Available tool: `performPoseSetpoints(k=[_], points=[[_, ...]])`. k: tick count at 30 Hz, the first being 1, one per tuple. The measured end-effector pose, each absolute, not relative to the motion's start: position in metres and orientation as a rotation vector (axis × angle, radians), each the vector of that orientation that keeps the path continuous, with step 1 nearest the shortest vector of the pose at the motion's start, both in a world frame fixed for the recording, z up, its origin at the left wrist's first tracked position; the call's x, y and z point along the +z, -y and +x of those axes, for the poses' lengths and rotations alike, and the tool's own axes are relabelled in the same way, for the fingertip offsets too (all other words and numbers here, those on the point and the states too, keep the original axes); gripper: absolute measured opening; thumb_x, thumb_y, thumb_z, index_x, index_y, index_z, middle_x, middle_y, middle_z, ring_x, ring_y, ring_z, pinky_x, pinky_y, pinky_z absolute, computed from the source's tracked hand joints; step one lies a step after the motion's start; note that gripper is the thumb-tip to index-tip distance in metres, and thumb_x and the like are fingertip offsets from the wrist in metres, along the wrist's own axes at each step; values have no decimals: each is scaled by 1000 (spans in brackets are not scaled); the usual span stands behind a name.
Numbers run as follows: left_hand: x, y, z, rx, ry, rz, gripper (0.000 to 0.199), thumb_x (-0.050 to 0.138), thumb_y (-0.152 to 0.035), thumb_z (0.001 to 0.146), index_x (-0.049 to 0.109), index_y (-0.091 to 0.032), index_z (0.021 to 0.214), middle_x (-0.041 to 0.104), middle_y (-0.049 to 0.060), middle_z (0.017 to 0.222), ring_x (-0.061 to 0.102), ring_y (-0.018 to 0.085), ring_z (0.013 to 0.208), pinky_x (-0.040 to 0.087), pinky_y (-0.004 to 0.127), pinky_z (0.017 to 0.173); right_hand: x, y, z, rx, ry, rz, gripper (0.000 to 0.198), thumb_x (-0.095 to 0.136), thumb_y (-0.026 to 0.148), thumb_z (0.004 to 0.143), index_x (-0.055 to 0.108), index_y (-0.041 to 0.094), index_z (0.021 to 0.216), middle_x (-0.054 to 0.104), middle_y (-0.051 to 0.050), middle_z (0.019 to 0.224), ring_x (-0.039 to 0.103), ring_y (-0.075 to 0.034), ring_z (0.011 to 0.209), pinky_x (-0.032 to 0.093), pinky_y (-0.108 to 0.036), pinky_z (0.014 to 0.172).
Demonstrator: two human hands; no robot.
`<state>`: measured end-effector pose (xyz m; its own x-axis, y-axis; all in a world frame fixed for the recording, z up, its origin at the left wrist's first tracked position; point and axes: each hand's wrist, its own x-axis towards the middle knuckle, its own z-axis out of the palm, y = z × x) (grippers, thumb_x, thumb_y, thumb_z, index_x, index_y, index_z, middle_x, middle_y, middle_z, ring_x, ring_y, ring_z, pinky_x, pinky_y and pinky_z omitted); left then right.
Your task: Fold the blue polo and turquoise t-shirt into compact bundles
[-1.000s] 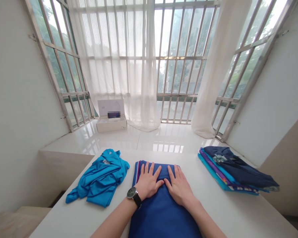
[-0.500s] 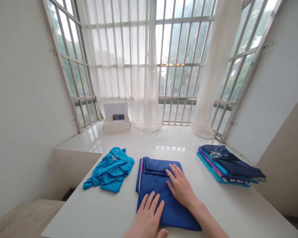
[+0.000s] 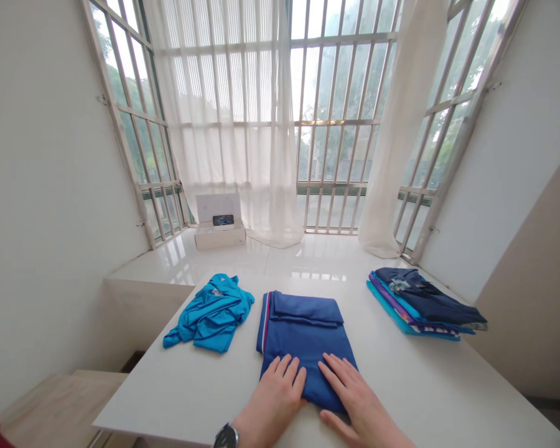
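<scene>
both hands have shifted since half a second ago; the right hand point(image 3: 352, 389) has come back from the far right part of the bundle point(image 3: 303, 345) to its near right corner, and the left hand point(image 3: 280, 389) lies at the near left, so the far flap point(image 3: 305, 309) now shows with nothing on it; going left to right, the shirt point(image 3: 214, 317) lies crumpled on the left of the table point(image 3: 401, 367), well apart from the bundle, with the box point(image 3: 220, 238) and phone point(image 3: 223, 219) beyond it on the far left; the left hand is flat, its fingers loosely spread on the cloth, its thumb partly hidden by the near edge; the bundle sits mid-table, blue, its striped band point(image 3: 265, 323) along the far left side; the right hand is spread too, fingers on the cloth and thumb held wide of them, just off the near edge; neither seems to grip; the pile point(image 3: 424, 298) leans out on the right; as for risk, the loose flap could spring up or skew, since no palm weighs on it; a pull by one hand alone might twist the bundle, the cloth looking smooth and likely slippery; pressing unevenly could leave creases or let inner layers slide; the pile's top layer, sticking out to the right, might slip if knocked.
</scene>
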<state>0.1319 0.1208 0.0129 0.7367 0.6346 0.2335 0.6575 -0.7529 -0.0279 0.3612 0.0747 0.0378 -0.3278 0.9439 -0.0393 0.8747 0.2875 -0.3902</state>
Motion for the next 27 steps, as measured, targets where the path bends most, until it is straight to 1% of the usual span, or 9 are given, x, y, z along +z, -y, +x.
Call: performPoseSetpoints(k=[4, 8, 13, 15, 17, 20, 23, 25, 27], points=[[13, -114, 130, -330, 943, -2718, 40, 43, -30, 101, 54, -10, 135, 59, 17, 136, 54, 31, 125, 44, 45, 102, 37, -74, 357, 507, 2351, -1708, 73, 55, 55, 86, 37, 24, 150, 27, -7, 160, 23, -31, 148, 19, -52, 122], [12, -107, 136, -345, 900, -2655, 35, 47, -21, 97, 58, -5, 127, 64, 20, 126, 59, 33, 116, 47, 44, 95, 37, -74, 352, 519, 2344, -1743, 75, 57, 54, 84, 39, 22, 149, 27, -9, 160, 23, -32, 148, 18, -53, 122], [25, -114, 146, -330, 1042, -2753, 17, 50, -7, 90, 64, -13, 97, 70, 11, 95, 65, 27, 91, 51, 40, 83, 43, -77, 341, 513, 2316, -1800, 76, 61, 51, 80, 43, 20, 147, 31, -12, 158, 25, -35, 147, 19, -54, 121], [38, -120, 149, -299, 1169, -2813, 14, 50, -8, 89, 62, -15, 89, 68, 8, 85, 65, 25, 82, 51, 38, 76, 45, -78, 338, 475, 2292, -1810, 72, 63, 47, 79, 48, 19, 145, 37, -13, 156, 31, -35, 144, 24, -52, 120], [51, -126, 149, -282, 1287, -2851, 13, 49, -12, 91, 61, -16, 90, 68, 7, 85, 65, 24, 80, 50, 35, 73, 45, -80, 339, 405, 2258, -1789, 62, 60, 40, 82, 54, 17, 139, 46, -14, 150, 41, -33, 139, 32, -48, 117], [63, -133, 145, -282, 1402, -2893, 17, 44, -17, 95, 61, -17, 95, 69, 7, 88, 65, 24, 80, 49, 33, 69, 42, -80, 348, 284, 2208, -1759, 48, 49, 18, 82, 63, 16, 128, 59, -13, 138, 55, -26, 126, 43, -38, 109], [64, -132, 138, -327, 1429, -2943, 18, 45, -23, 96, 62, -19, 98, 69, 7, 93, 65, 23, 86, 49, 32, 73, 40, -80, 359, 256, 2164, -1785, 57, 43, 4, 72, 65, 18, 122, 64, -10, 130, 61, -21, 118, 47, -33, 103], [62, -127, 134, -372, 1437, -2974, 17, 55, -31, 92, 62, -20, 101, 68, 7, 99, 63, 25, 91, 49, 34, 78, 41, -80, 365, 295, 2149, -1801, 60, 41, 1, 69, 65, 19, 122, 66, -9, 128, 62, -20, 116, 47, -31, 101], [61, -121, 130, -421, 1454, -2984, 27, 66, -36, 83, 63, -20, 104, 67, 8, 106, 60, 27, 97, 48, 37, 85, 43, -83, 369, 327, 2145, -1808, 62, 41, 1, 69, 63, 19, 124, 67, -8, 127, 63, -20, 116, 47, -32, 101]])
